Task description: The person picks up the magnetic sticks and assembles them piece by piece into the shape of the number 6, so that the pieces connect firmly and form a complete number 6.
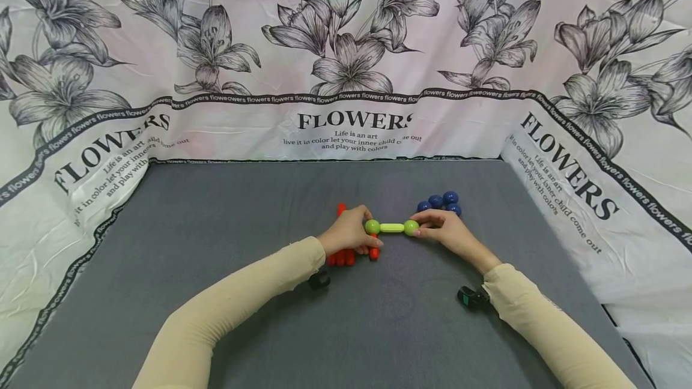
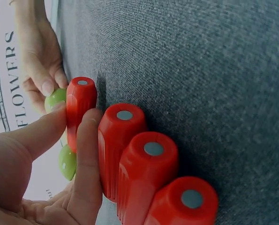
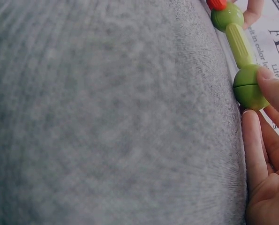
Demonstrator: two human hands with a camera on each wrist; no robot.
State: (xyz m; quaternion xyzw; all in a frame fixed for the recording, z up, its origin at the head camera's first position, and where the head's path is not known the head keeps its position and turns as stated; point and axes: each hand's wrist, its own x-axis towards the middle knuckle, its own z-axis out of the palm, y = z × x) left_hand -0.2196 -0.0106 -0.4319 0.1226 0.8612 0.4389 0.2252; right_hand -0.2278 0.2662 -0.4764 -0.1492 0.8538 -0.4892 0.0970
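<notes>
In the head view, two green balls (image 1: 372,227) are joined end to end by a yellow-green rod (image 1: 391,228). My left hand (image 1: 351,232) pinches a red rod (image 2: 81,110) between thumb and fingers; the rod's far part reaches the left green ball. At the other end, my right hand (image 1: 446,233) holds the right green ball (image 3: 250,87) with thumb and fingertips. Beside the left hand, several more red rods (image 2: 147,176) lie side by side, grey discs on their ends. Whether the pinched rod is fastened to the ball is hidden.
Several dark blue balls (image 1: 435,201) sit in a cluster just behind the right hand. Everything rests on a grey cloth-covered table (image 1: 259,341). A flower-printed cloth (image 1: 232,128) stands along its back and sides.
</notes>
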